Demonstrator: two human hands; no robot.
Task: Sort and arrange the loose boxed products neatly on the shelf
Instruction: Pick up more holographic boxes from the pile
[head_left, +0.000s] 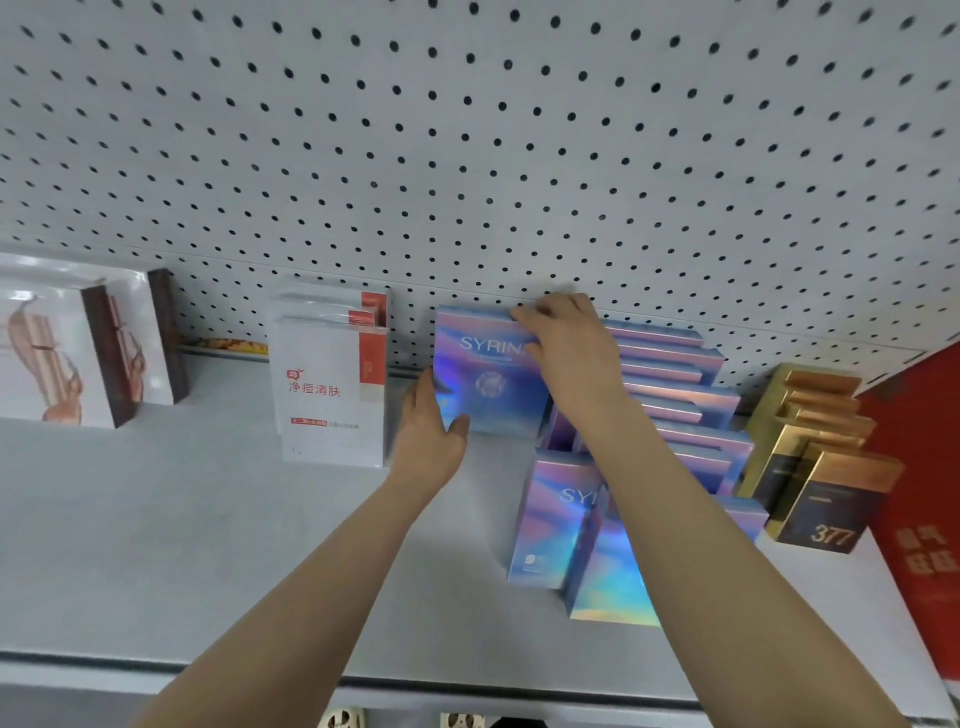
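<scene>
Step in hand: standing one holographic box (488, 374) upright at the back of the shelf (156, 519), face forward, against the pegboard (467, 156).

Left hand (431, 436): fingers straight, laid flat against the box's left edge near its lower corner; it steadies, it does not clench. Right hand (566, 343): grip curled over the box's top right corner, pinching it there. The box stands upright, apparently on the shelf, though its base line is partly hidden by the left hand.

Just right of it runs a row of like holographic boxes (675, 395), upright and packed one behind another, somewhat staggered. Nearer the front edge two more of the same kind (561, 519) stand loose and askew, partly covered by the right forearm. Left of the held box: a stack of white boxes with red trim (332, 400), well sorted. Far right: gold and black boxes (815, 467).

Judgement: sorting is partway done; the front pair remains unplaced. Next move likely calls for squaring the held box against its neighbours, then letting go without tipping it, since the slick foil face may slide.
</scene>
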